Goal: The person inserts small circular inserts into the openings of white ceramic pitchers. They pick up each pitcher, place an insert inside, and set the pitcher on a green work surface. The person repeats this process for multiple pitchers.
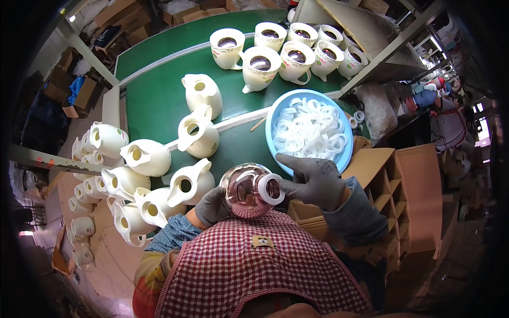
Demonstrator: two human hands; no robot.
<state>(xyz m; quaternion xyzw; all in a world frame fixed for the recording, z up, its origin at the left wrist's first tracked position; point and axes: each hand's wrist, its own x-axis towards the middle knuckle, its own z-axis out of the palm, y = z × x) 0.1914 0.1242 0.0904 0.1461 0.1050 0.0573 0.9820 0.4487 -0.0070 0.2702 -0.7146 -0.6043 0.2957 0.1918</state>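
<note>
Glass, rounded and mirror-bright, the flask liner is sitting low in the middle of the frame, just above the checked apron. The left hand is cupping its body from the lower left, fingers wrapped around it. The right hand is coming in from the right, fingertips pinching the white ring that is sitting on the liner's mouth. The liner's long axis is running roughly left to right, mouth toward the right hand, with the blue basin of rings just above that hand.
</note>
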